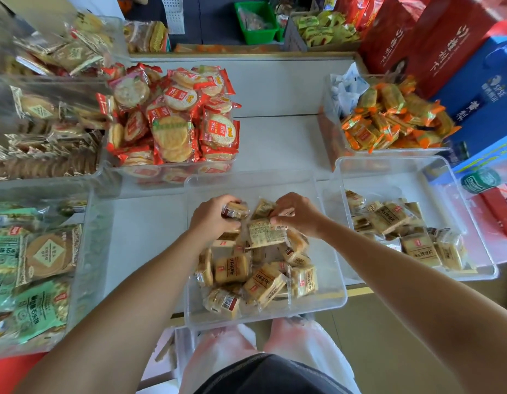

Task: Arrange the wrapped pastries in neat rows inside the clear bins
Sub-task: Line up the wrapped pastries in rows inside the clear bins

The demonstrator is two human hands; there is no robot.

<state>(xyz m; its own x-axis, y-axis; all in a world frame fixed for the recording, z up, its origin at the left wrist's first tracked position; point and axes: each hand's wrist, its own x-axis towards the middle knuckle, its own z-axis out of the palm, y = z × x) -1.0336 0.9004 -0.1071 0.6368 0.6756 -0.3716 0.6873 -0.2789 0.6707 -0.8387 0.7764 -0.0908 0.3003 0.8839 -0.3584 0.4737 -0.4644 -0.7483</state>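
Note:
A clear bin [330, 304] sits at the shelf's front edge, holding a loose heap of tan wrapped pastries [260, 282]. My left hand [211, 216] is over the bin's far half and grips one pastry with a dark red end [235, 210]. My right hand [299, 213] is beside it and pinches the edge of another wrapped pastry [266, 233], printed side up. A second clear bin [394, 169] to the right holds more of the same pastries [403, 226], also unsorted.
Red-wrapped round crackers [178, 118] fill a bin behind. Orange snack packs [388, 120] lie in a bin at the back right. Brown and green packs [39, 257] fill bins on the left. Red and blue gift boxes [434, 38] stand at the right.

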